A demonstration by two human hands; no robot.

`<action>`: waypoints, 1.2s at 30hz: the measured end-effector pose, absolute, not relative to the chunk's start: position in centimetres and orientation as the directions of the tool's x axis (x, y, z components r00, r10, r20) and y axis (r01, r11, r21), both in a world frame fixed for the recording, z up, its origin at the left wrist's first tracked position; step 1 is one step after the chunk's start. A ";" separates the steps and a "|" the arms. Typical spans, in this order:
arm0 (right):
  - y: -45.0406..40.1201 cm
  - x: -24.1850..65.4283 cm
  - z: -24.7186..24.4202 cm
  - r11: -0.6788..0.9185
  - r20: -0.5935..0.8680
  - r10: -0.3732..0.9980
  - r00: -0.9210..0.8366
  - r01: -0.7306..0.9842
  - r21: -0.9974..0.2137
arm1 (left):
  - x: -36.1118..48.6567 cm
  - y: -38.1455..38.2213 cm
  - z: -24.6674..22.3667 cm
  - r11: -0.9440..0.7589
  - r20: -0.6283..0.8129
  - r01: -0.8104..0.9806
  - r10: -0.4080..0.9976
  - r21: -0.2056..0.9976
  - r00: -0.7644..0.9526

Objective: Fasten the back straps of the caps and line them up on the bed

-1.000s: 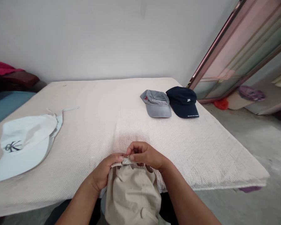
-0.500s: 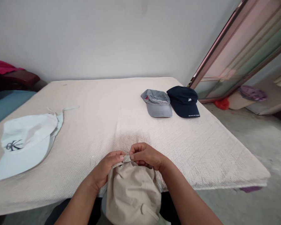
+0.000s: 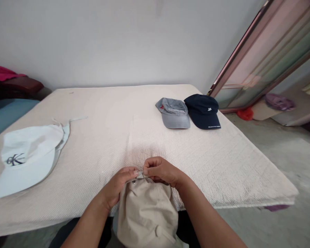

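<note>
A beige cap (image 3: 148, 213) lies at the table's near edge, its crown toward me and its back strap at the top. My left hand (image 3: 119, 184) pinches the left part of the strap, near a small metal eyelet. Close beside it, my right hand (image 3: 161, 172) has thumb and fingers closed on the strap's other part. The two hands nearly meet at the strap's middle. A white cap (image 3: 28, 155) with dark letters and loose ties lies on the left. Toward the back right sit a grey cap (image 3: 174, 113) and a navy cap (image 3: 203, 112), touching side by side.
The table (image 3: 105, 120) has a cream textured cover and stands against a grey wall (image 3: 119, 41). Beyond its right edge are a glass sliding door (image 3: 258, 62) and a red item (image 3: 245, 113) on the floor. Something blue (image 3: 12, 110) is at the far left.
The beige cap's strap has shifted very slightly to the right between my fingers. Both hands keep their hold, and the other caps have stayed in place.
</note>
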State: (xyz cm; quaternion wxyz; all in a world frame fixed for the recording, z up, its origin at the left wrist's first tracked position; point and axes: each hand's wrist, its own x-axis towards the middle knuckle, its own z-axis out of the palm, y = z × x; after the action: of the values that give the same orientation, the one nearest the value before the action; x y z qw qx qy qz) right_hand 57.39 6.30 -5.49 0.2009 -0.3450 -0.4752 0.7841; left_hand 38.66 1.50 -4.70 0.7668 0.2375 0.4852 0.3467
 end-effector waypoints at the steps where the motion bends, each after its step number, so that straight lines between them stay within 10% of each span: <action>1: 6.3 57.4 -5.5 -0.487 -0.343 0.637 -0.690 -0.015 -0.874 | 38.6 1.5 -4.7 0.648 -0.581 -0.312 0.761 0.694 0.289; 36: 6.2 57.0 -4.4 -0.496 -0.279 0.649 -0.708 -0.115 -0.861 | 38.9 1.1 -4.7 0.648 -0.576 -0.295 0.761 0.702 0.299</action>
State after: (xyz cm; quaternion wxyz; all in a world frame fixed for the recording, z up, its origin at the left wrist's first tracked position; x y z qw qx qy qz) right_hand 57.00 6.23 -4.38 0.2356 -0.3010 -0.4433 0.8108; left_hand 38.91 1.12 -4.70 0.7690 0.2415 0.4822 0.3432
